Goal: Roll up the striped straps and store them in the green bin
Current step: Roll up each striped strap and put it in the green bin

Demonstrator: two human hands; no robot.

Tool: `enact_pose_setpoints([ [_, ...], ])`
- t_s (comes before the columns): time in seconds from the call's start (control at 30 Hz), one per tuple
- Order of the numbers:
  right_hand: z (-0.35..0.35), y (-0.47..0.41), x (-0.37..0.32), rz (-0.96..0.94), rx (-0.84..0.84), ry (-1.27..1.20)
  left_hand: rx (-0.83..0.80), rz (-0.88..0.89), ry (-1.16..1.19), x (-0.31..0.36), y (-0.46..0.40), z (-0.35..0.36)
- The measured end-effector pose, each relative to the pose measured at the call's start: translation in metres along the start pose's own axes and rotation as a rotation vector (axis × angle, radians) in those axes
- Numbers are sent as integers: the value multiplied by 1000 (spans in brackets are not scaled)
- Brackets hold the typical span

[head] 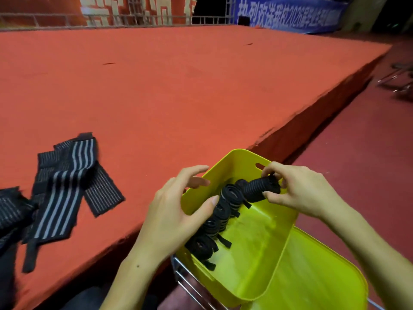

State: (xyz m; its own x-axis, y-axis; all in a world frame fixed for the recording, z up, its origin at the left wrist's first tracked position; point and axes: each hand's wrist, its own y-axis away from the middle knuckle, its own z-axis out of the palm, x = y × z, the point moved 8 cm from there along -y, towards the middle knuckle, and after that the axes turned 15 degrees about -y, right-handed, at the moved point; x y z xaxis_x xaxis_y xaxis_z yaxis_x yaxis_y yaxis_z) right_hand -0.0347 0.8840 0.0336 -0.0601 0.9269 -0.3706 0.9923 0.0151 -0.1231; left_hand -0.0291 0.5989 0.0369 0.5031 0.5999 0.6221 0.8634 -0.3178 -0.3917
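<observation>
My right hand (306, 193) has its fingers (271, 167) pinched round a rolled strap (261, 189) over the green bin's (257, 265) far end, while my left hand (176, 211) hangs released at the rim. A row of rolled straps (214, 222) already sits inside, and the loose striped straps (64, 182) lie flat on the red surface (178, 86) to the left.

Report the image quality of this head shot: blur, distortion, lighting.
Head view: wide-angle lens bends the red carpeted platform edge; the flat black grey-striped straps at left are smeared; the background banners are dim and soft; the glossy yellow-green plastic bin shows mild sheen; the right hand, gripping a rolled black strap, and the open left hand are evenly lit.
</observation>
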Motion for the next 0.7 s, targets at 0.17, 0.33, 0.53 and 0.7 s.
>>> enact_pose_setpoints([
  [0.17,27,-22,5,-72,-133,285,-21,25,-32,0,-1,9],
  [0.33,48,-39,7,-112,-245,460,-37,42,-25,-1,0,15],
  [0.53,73,-56,-3,-201,-351,648,-47,24,-9,-7,2,22],
  [0.7,96,-63,2,-225,-422,669,-35,20,-1,-11,8,24],
])
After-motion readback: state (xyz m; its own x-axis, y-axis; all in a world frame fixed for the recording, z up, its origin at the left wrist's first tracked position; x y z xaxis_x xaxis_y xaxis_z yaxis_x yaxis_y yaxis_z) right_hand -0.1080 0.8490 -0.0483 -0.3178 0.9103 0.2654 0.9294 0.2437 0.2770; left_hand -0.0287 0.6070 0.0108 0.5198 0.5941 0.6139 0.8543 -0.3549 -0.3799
